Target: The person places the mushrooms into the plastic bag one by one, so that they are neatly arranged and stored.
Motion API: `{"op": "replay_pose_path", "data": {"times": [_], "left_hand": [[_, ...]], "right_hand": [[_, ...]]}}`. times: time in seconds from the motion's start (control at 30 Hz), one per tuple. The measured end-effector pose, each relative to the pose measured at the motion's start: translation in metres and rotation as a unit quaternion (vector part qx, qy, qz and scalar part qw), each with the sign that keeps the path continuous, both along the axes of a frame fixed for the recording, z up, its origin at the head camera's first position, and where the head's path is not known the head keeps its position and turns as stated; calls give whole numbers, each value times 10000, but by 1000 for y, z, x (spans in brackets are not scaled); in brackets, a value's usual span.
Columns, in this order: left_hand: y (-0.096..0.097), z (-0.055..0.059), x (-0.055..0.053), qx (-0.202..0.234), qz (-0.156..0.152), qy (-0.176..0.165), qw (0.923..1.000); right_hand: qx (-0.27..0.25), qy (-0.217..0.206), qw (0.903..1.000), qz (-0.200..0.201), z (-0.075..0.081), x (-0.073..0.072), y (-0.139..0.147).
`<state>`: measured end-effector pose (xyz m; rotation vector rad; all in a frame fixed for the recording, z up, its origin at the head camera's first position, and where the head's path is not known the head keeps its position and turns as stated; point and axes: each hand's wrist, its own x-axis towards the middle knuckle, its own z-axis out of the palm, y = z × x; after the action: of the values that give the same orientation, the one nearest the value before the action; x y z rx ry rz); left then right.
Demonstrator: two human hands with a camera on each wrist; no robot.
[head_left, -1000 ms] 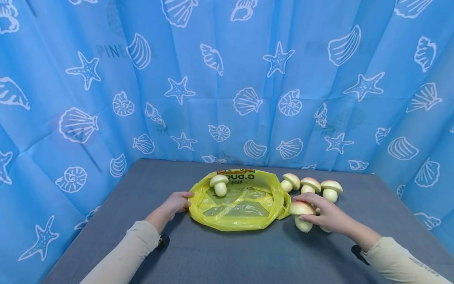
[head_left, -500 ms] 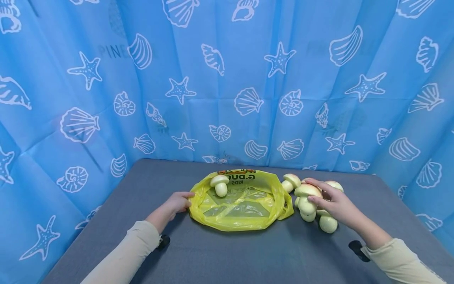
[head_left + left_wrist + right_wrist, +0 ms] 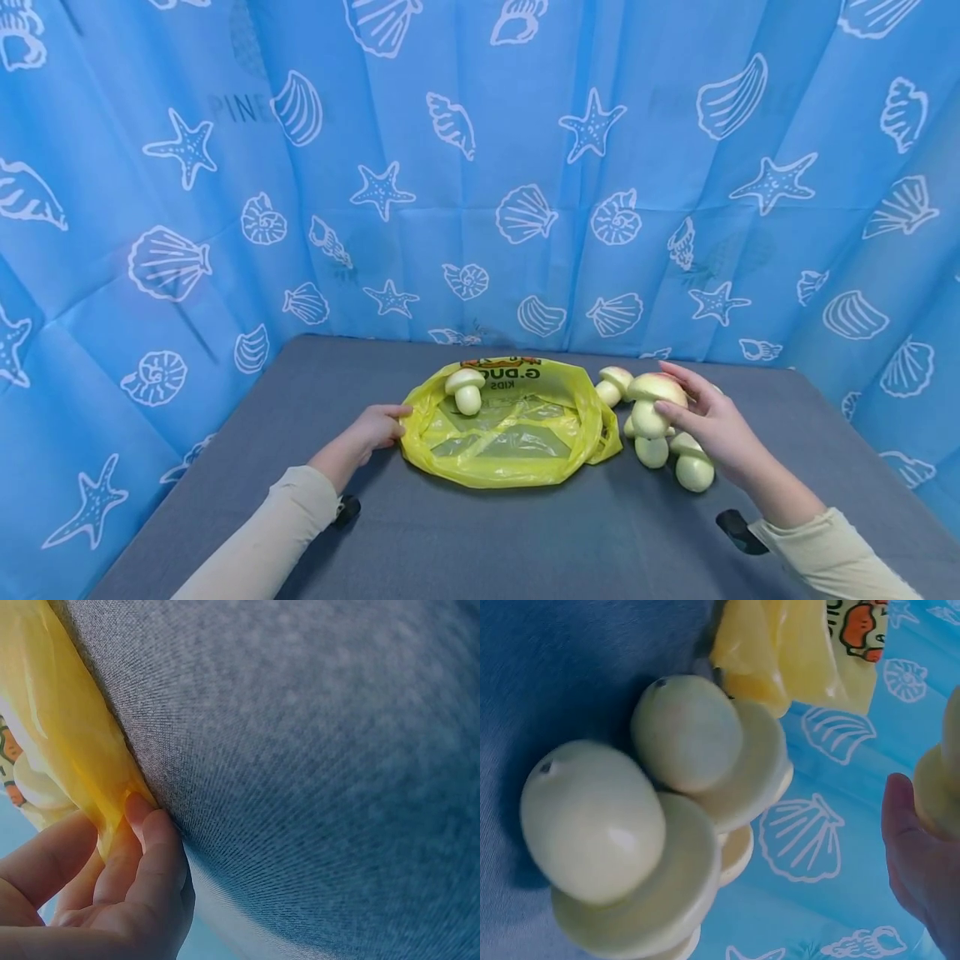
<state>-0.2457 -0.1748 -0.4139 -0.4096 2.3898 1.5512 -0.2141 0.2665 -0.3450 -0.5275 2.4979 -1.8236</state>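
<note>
While my left grip (image 3: 377,426) pinches the yellow bag (image 3: 510,437) rim, my right grip (image 3: 705,421) holds a toy mushroom (image 3: 651,402) lifted, two more mushrooms (image 3: 678,460) just below on the surface (image 3: 525,542).

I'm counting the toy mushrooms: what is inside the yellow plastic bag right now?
One toy mushroom stands upright inside the yellow plastic bag, near its back left. The rest of the opening shows only crumpled plastic. Anything beneath the folds is hidden.

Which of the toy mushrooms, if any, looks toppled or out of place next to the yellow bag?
Two mushrooms beside the yellow bag lie tipped on their sides, stems pointing toward the camera, while the mushroom in the bag stands upright. The right hand holds another mushroom above them. Nothing looks damaged.
</note>
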Motion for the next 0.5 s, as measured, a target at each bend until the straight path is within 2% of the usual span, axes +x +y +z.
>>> {"op": "replay_pose_path", "data": {"times": [0.2,0.37,0.5], "left_hand": [[0,1,0,-39,12,-13,10000],[0,2,2,-36,14,28,10000],[1,2,2,-21,-25,41,10000]], "right_hand": [[-774,-537,9956,-17,0,-3,-5],[-950,-458,9938,-347,-4,-5,-11],[-1019,-644,9919,-397,-4,-5,-15]]}}
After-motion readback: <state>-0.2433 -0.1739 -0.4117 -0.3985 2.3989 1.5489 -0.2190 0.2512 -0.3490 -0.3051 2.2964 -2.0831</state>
